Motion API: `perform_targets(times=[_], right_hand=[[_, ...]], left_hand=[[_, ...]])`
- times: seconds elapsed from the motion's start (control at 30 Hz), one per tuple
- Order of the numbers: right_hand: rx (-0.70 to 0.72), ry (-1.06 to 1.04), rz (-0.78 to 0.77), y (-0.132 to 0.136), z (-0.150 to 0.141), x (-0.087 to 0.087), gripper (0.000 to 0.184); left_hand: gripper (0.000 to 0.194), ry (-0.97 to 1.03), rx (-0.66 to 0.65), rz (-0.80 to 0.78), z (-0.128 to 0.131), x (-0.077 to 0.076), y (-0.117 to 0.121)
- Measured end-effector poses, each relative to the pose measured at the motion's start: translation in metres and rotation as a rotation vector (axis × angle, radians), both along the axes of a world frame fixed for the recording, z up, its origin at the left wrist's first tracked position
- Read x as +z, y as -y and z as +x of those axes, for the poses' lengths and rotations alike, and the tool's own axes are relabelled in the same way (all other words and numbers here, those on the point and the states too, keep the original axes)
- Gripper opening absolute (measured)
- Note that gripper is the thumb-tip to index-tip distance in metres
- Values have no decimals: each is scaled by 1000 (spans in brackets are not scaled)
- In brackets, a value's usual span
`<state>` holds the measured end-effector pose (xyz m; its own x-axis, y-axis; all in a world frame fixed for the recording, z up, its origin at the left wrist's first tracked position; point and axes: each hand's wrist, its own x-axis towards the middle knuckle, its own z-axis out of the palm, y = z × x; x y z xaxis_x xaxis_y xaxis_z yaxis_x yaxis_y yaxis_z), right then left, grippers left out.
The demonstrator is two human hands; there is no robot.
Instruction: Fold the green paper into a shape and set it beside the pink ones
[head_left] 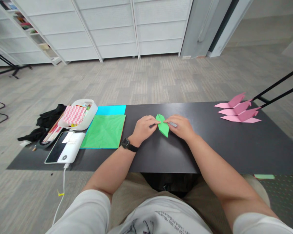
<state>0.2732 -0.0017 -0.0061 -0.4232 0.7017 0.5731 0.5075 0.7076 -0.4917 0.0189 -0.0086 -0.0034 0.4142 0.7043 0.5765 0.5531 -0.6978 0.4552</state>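
Note:
A small piece of folded green origami paper [163, 126], pointed at its near end, is held at the middle of the dark table. My left hand [146, 127] pinches its left edge between thumb and fingers. On the opposite side, my right hand [180, 126] has its fingertips closed on the right edge. Both hands rest low, close to the tabletop. To the left lies a stack of square paper with a green sheet [104, 131] on top and a blue sheet [112, 110] showing behind it.
Several folded pink paper figures [241, 116] stand at the table's right end. At the left are a white basket [91, 113] with papers, a white power bank [72, 148] on a phone with a hanging cable [63, 188], and black cloth [50, 116]. The dark table [210, 156] is narrow.

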Motion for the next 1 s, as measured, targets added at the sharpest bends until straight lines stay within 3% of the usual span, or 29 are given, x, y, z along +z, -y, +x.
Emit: perform_targets(times=[0.33,0.63,1.0], right_hand=[[139,324,-148,-9,14,-10,25],[18,339,-114,-6,1,-16,18],[-50,411,-166,-5,-1,-15,16]], left_hand=[[26,-398,-109,-183,-3,-7,-5],[14,-321,-114,-179,0,-5,-2],[35,-344,-2,-299,-1,-9,0]])
